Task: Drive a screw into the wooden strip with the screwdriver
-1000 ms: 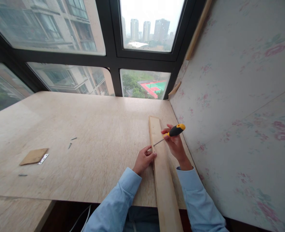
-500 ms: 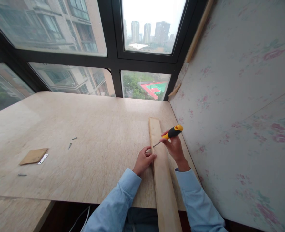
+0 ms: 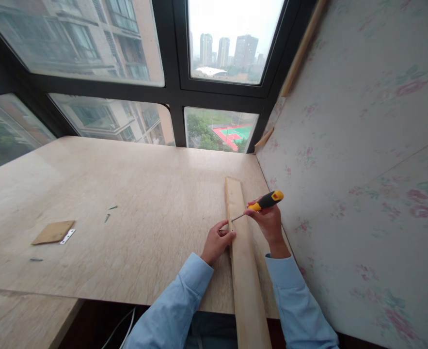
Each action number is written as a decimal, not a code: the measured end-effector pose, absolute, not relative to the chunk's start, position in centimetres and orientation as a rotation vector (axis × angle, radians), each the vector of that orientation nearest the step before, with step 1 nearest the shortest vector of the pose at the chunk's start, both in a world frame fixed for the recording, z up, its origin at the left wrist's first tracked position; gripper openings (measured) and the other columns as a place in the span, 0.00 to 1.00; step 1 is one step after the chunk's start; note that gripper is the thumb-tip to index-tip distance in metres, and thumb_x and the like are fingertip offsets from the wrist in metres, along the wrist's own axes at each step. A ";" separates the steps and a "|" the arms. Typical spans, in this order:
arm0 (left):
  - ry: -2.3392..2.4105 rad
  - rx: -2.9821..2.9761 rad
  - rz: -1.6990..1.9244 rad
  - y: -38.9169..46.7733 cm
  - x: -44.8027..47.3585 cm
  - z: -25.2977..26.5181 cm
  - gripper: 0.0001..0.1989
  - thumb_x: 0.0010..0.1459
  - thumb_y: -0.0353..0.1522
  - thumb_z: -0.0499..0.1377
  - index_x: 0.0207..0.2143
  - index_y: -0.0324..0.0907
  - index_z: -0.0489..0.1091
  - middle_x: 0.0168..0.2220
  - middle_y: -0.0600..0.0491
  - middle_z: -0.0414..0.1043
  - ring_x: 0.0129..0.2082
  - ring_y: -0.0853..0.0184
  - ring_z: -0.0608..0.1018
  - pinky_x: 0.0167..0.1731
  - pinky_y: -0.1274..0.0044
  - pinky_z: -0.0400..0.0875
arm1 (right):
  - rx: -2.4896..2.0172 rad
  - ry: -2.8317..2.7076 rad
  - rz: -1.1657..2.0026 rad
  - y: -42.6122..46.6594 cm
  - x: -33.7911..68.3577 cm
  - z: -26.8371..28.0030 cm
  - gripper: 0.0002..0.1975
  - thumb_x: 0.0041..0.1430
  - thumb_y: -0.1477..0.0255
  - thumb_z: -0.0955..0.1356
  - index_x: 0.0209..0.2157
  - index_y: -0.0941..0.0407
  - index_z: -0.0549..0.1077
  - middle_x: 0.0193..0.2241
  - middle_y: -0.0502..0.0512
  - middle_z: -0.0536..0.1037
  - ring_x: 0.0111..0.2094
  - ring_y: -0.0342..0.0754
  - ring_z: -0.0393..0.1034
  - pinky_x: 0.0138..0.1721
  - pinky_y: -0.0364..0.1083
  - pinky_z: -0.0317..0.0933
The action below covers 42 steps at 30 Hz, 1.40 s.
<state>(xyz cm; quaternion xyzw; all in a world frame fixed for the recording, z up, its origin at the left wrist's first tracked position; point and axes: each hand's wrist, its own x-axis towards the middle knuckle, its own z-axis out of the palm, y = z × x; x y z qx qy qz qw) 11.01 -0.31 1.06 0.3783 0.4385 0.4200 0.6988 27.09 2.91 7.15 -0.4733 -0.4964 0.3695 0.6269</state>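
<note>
Since half a second ago, the handle end of our one screwdriver [image 3: 271, 199] has swung a little to the right, along with our right hand [image 3: 270, 224], while our left hand [image 3: 215, 244] has kept its place on the board. Our right fingers are closed around the screwdriver, mostly at its yellow neck, and the shaft slants down to the left. Its tip meets the left edge of one long board [image 3: 245, 271], just beside our left fingers; the spot is too small for us to tell what sits under it. Our left fingers grasp that same edge, thumb on top, near one small dark dot.

We have the board lying on the table [image 3: 151, 194], to the right of its middle, its near end running out past the front edge toward us. Well apart on the left we count three screws [image 3: 107, 218]: two close together and one nearer to us. Between those lie one small piece of wood [image 3: 54, 232] and one pale metal plate [image 3: 68, 236] with holes, just beside its right edge.
</note>
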 end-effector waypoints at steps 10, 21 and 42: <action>1.073 0.826 0.952 -0.5 11.1 1.2 0.34 0.43 0.36 0.69 0.51 0.35 0.61 0.30 0.47 0.77 0.27 0.67 0.77 0.22 0.81 0.67 | -0.718 -1.180 1.212 1.8 27.5 8.8 0.24 0.53 0.66 0.72 0.52 0.46 0.66 0.58 0.54 0.67 0.62 0.53 0.55 0.62 0.60 0.49; 1.100 0.782 0.918 -0.4 11.1 1.7 0.33 0.41 0.36 0.70 0.47 0.36 0.61 0.33 0.45 0.77 0.29 0.65 0.78 0.22 0.80 0.68 | -1.152 -1.200 0.773 2.8 28.2 6.7 0.17 0.45 0.61 0.76 0.32 0.54 0.70 0.31 0.55 0.79 0.34 0.54 0.75 0.42 0.56 0.69; 1.137 0.805 0.941 -0.4 11.2 1.1 0.25 0.41 0.37 0.69 0.39 0.38 0.62 0.28 0.50 0.75 0.24 0.69 0.75 0.20 0.81 0.64 | -1.024 -1.276 0.912 2.4 28.2 7.1 0.24 0.48 0.57 0.74 0.46 0.51 0.70 0.42 0.55 0.75 0.45 0.53 0.70 0.51 0.57 0.63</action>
